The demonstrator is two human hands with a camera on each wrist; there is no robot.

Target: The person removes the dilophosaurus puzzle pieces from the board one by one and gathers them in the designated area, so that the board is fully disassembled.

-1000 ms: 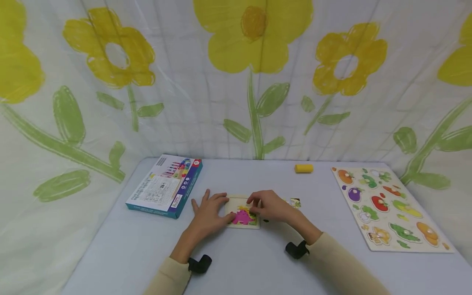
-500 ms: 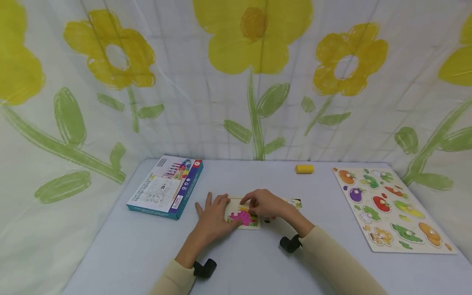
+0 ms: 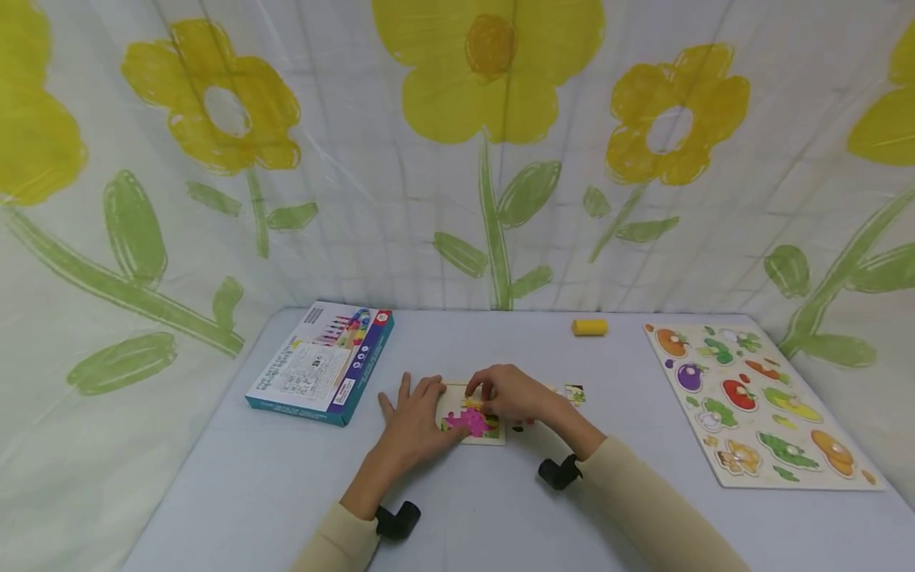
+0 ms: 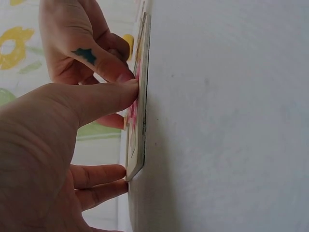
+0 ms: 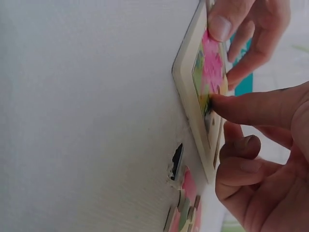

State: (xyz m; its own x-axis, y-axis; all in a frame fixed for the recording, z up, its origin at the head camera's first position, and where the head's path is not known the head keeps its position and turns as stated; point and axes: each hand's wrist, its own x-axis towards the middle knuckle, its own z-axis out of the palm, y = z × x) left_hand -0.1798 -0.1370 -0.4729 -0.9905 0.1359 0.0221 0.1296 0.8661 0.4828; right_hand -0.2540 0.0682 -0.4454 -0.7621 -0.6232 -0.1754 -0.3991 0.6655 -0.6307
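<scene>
A small wooden jigsaw tray (image 3: 450, 392) lies on the table, its lower part filled with pink and green pieces (image 3: 465, 421). My left hand (image 3: 411, 429) lies over the tray's left side. Its thumb presses on the pink pieces, while the fingertips touch the tray's corner in the left wrist view. From the right, my right hand (image 3: 516, 395) reaches over the tray. Thumb and index finger pinch a yellow puzzle piece (image 3: 472, 403) at the picture's upper edge, largely hidden by the fingers. The right hand's other fingers are curled in the right wrist view.
Loose puzzle pieces (image 5: 189, 186) lie right of the tray, one light piece (image 3: 575, 394) farther back. A flat box (image 3: 314, 361) rests at the left. A yellow cylinder (image 3: 589, 327) lies at the back, and a vegetable peg board (image 3: 739, 431) at the right.
My left thumb has slid right across the pink pieces. The right hand has shifted slightly left over the tray, its wrist swinging left too. Little differs over the last half second.
</scene>
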